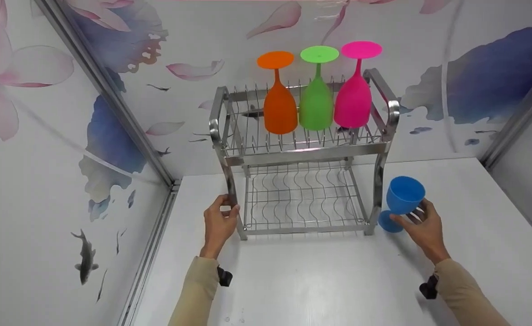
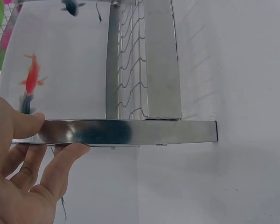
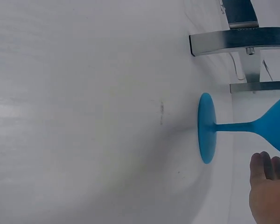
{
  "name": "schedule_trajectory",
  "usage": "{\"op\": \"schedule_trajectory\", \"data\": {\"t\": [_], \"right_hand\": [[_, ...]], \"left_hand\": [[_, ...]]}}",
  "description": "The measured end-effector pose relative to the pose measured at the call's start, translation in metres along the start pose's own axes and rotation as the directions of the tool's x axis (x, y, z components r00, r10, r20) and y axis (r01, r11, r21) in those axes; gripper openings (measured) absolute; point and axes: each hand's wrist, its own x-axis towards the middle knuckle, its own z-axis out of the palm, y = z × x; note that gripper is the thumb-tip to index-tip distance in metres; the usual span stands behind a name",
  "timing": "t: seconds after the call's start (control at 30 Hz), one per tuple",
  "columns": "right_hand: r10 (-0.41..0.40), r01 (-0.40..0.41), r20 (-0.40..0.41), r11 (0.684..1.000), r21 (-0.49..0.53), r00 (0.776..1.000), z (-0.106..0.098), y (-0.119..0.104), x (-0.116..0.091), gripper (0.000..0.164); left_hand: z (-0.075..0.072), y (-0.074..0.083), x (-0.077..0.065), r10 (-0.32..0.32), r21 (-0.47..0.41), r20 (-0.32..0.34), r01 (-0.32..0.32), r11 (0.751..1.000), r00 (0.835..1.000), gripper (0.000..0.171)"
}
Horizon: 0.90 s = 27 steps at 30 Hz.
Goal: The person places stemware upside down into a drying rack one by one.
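Observation:
A blue goblet (image 1: 405, 195) stands upright on the white table, right of a metal two-tier dish rack (image 1: 306, 155). My right hand (image 1: 422, 228) is at the goblet's bowl, thumb on the near side and the other fingers beyond it. In the right wrist view, fairly straight fingers (image 3: 266, 165) come right up to the bowl's side; the thumb is out of frame. My left hand (image 1: 219, 222) pinches the rack's left front leg (image 2: 88, 131) between thumb and fingers. Orange (image 1: 280, 111), green (image 1: 316, 106) and pink (image 1: 354, 104) goblets stand upside down on the upper tier.
The rack's lower wire tier (image 1: 300, 194) holds no goblets. Behind the rack rises a patterned wall panel (image 1: 193, 40), with another side panel (image 1: 35, 181) at the left. White tabletop (image 1: 311, 276) stretches in front of the rack.

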Motion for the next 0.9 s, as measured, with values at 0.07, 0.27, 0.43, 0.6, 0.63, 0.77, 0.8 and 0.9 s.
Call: {"op": "schedule_trajectory", "data": {"t": [0.07,0.27,0.43,0.6,0.63,0.77,0.8,0.9], "right_hand": [[0.013,-0.013,0.000,1.000,0.018,1.000,0.001,0.003,0.000,0.111],[0.026,-0.026,0.008,0.998,0.058,1.000,0.004,0.003,0.002,0.108],[0.006,-0.006,0.000,0.998,0.069,1.000,0.006,-0.004,0.005,0.101],[0.004,-0.003,-0.013,0.996,0.087,1.000,-0.001,-0.018,0.007,0.101],[0.003,-0.002,-0.018,0.996,0.089,1.000,-0.003,-0.022,0.008,0.101],[-0.019,0.022,-0.042,0.996,0.090,0.999,-0.013,-0.037,0.007,0.099],[-0.026,0.030,-0.050,0.996,0.088,0.998,-0.016,-0.041,0.007,0.098],[-0.047,0.052,-0.068,0.996,0.075,0.997,-0.024,-0.054,0.005,0.095]], "left_hand": [[0.001,0.000,0.000,0.009,0.004,0.003,-0.009,1.000,1.000,0.027],[0.002,-0.002,0.000,0.007,0.004,-0.007,-0.007,1.000,1.000,0.028],[0.000,-0.003,-0.001,0.008,0.002,-0.016,-0.008,1.000,1.000,0.028],[0.001,-0.004,-0.001,0.002,-0.003,-0.017,-0.002,1.000,1.000,0.028],[0.001,-0.003,-0.001,0.003,-0.005,-0.017,-0.003,1.000,1.000,0.028],[0.002,-0.003,-0.001,0.016,-0.022,-0.027,-0.017,1.000,0.999,0.029],[0.002,-0.003,-0.001,0.016,-0.025,-0.030,-0.016,1.000,0.999,0.029],[0.002,-0.003,-0.001,0.014,-0.030,-0.034,-0.015,0.999,0.999,0.031]]}}
